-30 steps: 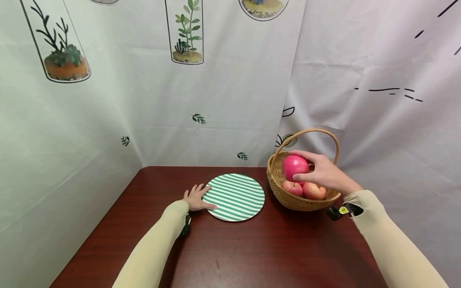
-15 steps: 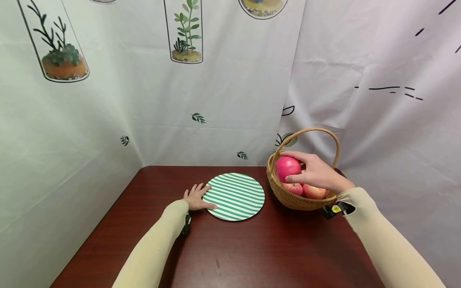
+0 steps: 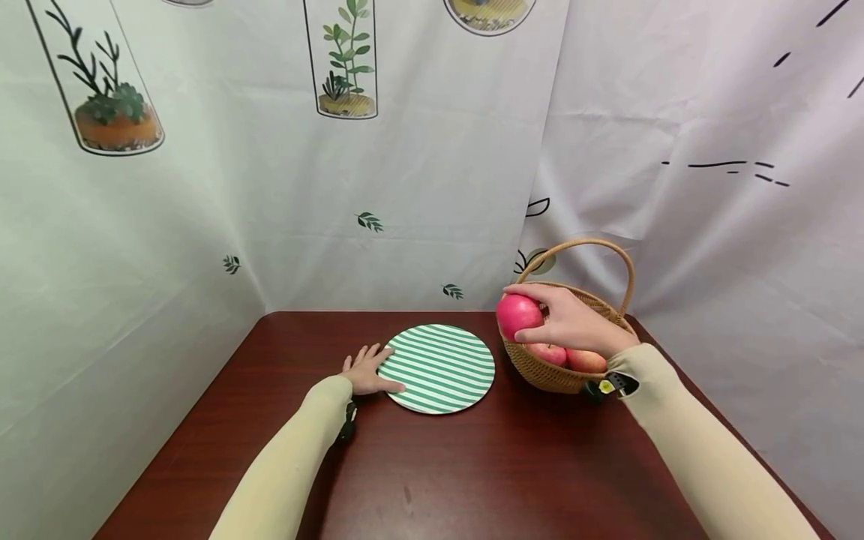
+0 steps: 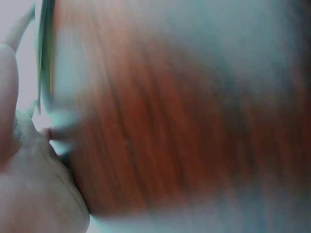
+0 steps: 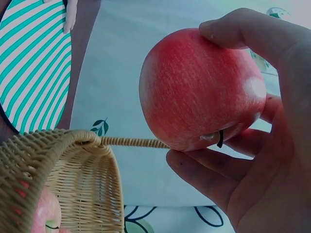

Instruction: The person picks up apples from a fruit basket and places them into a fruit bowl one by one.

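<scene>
Head view: wicker basket [image 3: 543, 376] w/ arched handle [image 3: 590, 241], R rear of a dark reddish-brown surface [image 3: 432, 465]. Contents: at least two apples, viz. a pink-red apple [image 3: 548, 355] on the L and a yellower apple [image 3: 586, 362] on the R, side by side; the rest of the interior is partly hidden by the R hand [image 3: 574, 319]. A further red apple [image 3: 519, 316] is gripped in that hand btw. thumb and fingers [image 5: 206, 177], overlapping the basket's L rim; contact w/ the rim can't be told.

R wrist view: held apple close up, dark stem pointing down, far part of handle behind it; one apple w/ stem visible inside the basket mouth, lower L.

L hand [image 3: 367, 375]: fingers spread & extended, gripping nothing; thumb & fingertips on the L edge of a round green-and-white striped mat [image 3: 439, 369], which lies flat, L of the basket & apart from it. L wrist view: mostly blurred surface, part of the hand at the L edge.

Background: pale printed cloth [image 3: 439, 172], incl. plants in jars.
</scene>
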A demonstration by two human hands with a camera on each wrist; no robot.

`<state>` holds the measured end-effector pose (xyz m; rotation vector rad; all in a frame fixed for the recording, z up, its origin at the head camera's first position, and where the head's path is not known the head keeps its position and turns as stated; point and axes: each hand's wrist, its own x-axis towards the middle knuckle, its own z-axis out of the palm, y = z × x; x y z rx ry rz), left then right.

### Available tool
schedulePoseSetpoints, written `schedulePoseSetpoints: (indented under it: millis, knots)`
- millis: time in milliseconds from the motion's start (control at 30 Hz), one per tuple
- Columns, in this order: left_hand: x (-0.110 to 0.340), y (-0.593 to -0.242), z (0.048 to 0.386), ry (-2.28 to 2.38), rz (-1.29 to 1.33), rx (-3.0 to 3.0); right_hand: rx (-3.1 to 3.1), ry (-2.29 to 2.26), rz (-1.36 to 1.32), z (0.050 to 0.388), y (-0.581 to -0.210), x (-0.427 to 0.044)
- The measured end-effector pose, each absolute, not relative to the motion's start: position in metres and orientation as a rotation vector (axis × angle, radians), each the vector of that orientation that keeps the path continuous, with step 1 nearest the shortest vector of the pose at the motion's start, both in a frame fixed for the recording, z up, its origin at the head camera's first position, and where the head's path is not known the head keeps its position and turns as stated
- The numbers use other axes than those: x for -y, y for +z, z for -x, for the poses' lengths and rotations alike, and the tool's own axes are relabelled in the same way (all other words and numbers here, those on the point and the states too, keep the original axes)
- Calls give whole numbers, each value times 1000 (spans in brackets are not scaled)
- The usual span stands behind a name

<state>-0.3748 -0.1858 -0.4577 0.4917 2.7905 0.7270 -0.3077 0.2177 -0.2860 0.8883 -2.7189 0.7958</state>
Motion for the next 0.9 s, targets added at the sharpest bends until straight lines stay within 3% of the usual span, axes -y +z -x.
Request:
schedulePoseSetpoints:
  millis: [900]
  knots:
    - [186, -456, 373, 749, -510, -2793, 2753, 736, -997, 340, -288, -161]
